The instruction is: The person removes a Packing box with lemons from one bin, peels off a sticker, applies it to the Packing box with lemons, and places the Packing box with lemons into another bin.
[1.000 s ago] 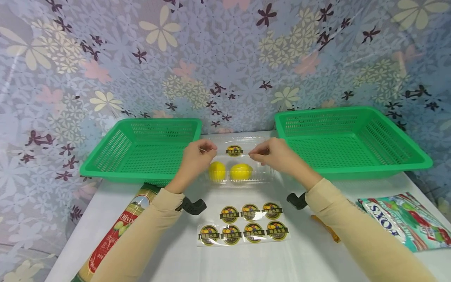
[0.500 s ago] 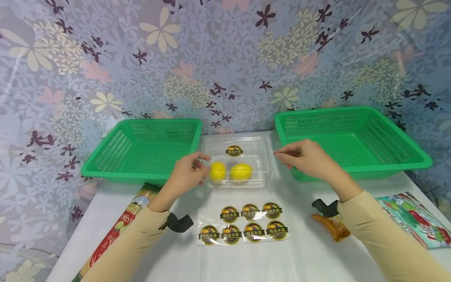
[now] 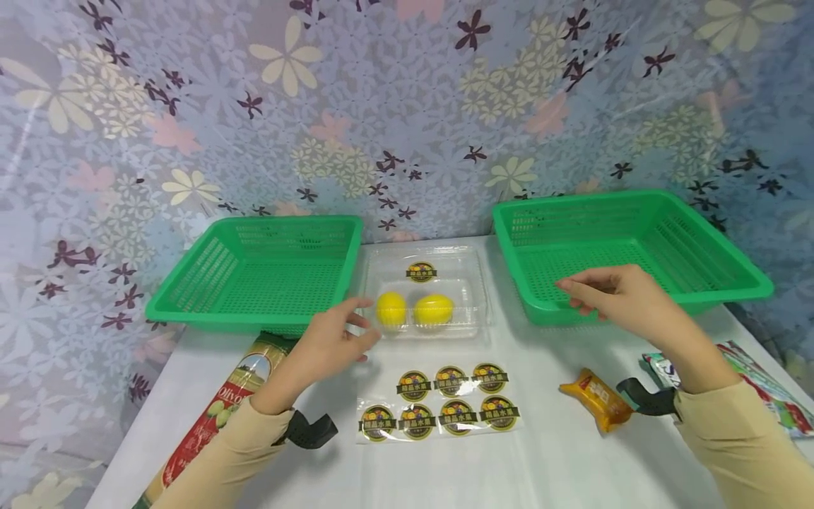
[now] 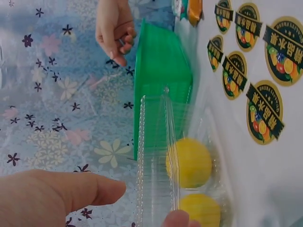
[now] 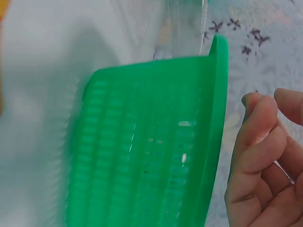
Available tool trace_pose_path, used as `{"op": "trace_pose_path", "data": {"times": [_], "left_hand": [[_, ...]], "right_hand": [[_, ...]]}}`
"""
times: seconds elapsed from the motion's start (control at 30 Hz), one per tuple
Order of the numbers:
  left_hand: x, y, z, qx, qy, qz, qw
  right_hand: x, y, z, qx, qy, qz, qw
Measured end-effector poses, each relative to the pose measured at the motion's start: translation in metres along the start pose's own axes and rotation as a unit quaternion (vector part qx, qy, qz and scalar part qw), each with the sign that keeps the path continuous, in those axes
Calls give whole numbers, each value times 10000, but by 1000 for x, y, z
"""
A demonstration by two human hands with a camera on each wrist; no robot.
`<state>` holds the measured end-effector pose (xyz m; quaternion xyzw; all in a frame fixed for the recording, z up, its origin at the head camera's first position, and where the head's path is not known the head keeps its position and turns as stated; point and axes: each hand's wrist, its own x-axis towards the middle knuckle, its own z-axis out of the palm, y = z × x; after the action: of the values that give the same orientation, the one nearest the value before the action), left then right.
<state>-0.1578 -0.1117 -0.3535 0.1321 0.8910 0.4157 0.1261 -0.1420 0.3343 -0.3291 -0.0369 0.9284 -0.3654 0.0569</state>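
A clear plastic clamshell box (image 3: 461, 327) stands at the back centre, holding two yellow lemons (image 3: 434, 309) (image 4: 189, 162). One round black-and-gold fruit sticker (image 3: 421, 271) sits on its lid. Beside the box's left edge is my left hand (image 3: 333, 336), fingers and thumb spread apart with nothing between them. My right hand (image 3: 620, 293) hovers over the front rim of the right green basket (image 3: 540, 311). Its fingers are loosely bent and no object shows in them; in the right wrist view the thumb stands slightly off the fingers (image 5: 260, 120).
A sheet of several similar stickers (image 3: 439, 404) lies in front of the box. Another green basket (image 3: 254, 322) stands at left, above a long red-and-gold Olivoilà package (image 3: 213, 420). At right are an orange snack packet (image 3: 599, 399) and a green FOX'S bag (image 3: 763, 385), partly hidden by the right arm.
Both hands have come away from the box lid. The right hand has moved right over the basket, and the left has drawn back left and toward me. The box and sticker stay put.
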Motion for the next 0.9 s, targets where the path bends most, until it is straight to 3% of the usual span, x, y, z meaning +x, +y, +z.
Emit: {"op": "trace_pose_path", "data": {"times": [0.17, 0.37, 0.9], "left_hand": [[0, 0, 6, -108, -33, 87, 9999], [1, 5, 13, 125, -12, 140, 9998], [6, 9, 27, 57, 8, 280, 9996]], "right_hand": [[-13, 20, -6, 253, 57, 192, 9995], [-23, 38, -10, 501, -6, 455, 9977], [-35, 59, -10, 879, 150, 437, 9951]]}}
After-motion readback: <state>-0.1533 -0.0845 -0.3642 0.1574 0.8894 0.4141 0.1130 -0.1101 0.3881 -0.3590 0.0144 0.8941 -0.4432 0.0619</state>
